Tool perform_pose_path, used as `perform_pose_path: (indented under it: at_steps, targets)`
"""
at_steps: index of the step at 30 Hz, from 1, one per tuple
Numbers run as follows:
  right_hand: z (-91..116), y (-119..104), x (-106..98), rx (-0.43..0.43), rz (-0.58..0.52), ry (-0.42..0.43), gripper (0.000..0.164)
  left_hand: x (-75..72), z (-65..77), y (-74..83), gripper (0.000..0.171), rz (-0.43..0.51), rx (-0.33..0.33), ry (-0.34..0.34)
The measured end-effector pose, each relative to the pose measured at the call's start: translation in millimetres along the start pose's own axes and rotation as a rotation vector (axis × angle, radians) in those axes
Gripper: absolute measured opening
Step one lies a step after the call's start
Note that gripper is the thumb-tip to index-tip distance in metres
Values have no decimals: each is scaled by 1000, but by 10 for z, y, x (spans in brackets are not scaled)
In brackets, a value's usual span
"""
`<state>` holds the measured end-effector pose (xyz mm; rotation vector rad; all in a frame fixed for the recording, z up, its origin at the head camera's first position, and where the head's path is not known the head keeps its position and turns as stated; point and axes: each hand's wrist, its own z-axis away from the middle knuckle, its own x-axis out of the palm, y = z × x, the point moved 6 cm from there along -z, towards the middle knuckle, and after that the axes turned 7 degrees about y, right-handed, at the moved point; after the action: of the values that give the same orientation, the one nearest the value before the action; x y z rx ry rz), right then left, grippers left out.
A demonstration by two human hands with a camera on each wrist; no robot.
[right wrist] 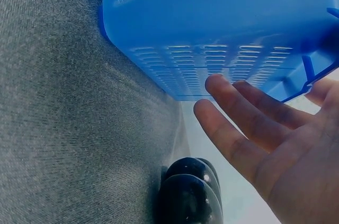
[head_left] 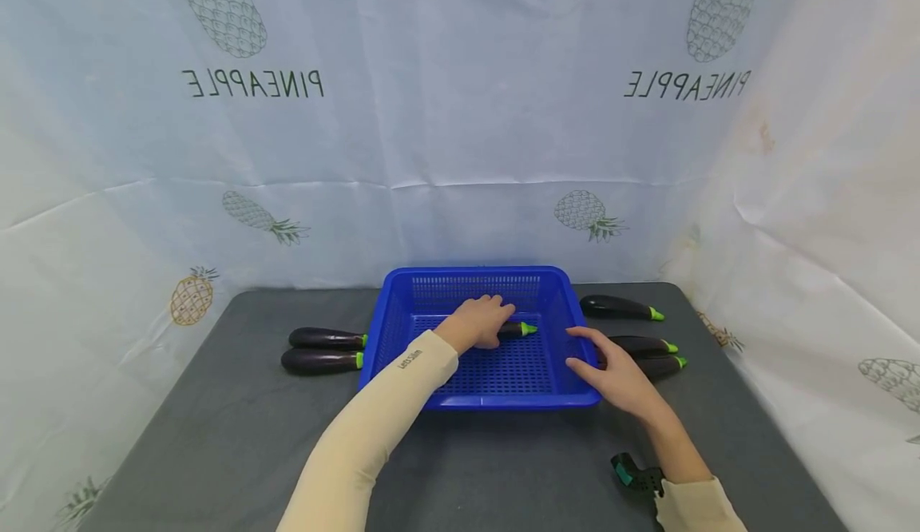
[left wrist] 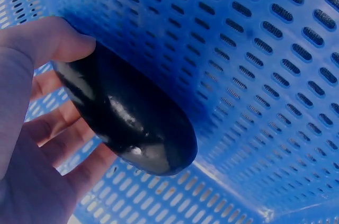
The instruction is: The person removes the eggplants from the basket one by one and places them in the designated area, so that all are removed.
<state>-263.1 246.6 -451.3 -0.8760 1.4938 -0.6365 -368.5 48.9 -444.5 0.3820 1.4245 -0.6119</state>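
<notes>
Inside a blue slotted plastic basket [head_left: 496, 402], my left hand [head_left: 477, 320] grips a dark, glossy eggplant [head_left: 513, 329] with a green stem end. In the left wrist view the thumb lies over the eggplant [left wrist: 132, 113] and the fingers pass beneath it, close to the basket's perforated wall [left wrist: 254, 49]. My right hand [head_left: 614, 372] is at the basket's right rim, thumb and forefinger spread apart. The right wrist view shows its fingers [right wrist: 249, 123] nearly straight along the outer side of the basket [right wrist: 212, 17].
Two eggplants [head_left: 323, 360] lie left of the basket on the grey table [head_left: 216, 420]. To its right lie one eggplant [head_left: 618, 307] farther back and two nearer ones [head_left: 661, 367], partly behind my right hand. A black-and-green device [head_left: 636, 474] sits by the right wrist. Pineapple-printed cloth [head_left: 474, 133] hangs behind.
</notes>
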Motion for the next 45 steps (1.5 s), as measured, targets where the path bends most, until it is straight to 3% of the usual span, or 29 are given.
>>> perform_pose_path:
  at_steps: [9, 22, 35, 45]
  targets:
    - [-1, -1, -15, -7, 12, 15, 57, -133, 67, -73, 49, 24, 28, 47]
    - [13, -3, -65, -19, -1, 17, 58, -347, 259, -77, 53, -51, 57, 64]
    - [-13, -28, 14, -13, -17, -1, 59, -547, 667, -144, 52, -137, 102, 68]
    - [4, -1, -10, -4, 8, 14, 57, -656, 1015, -195, 49, -154, 145, 130]
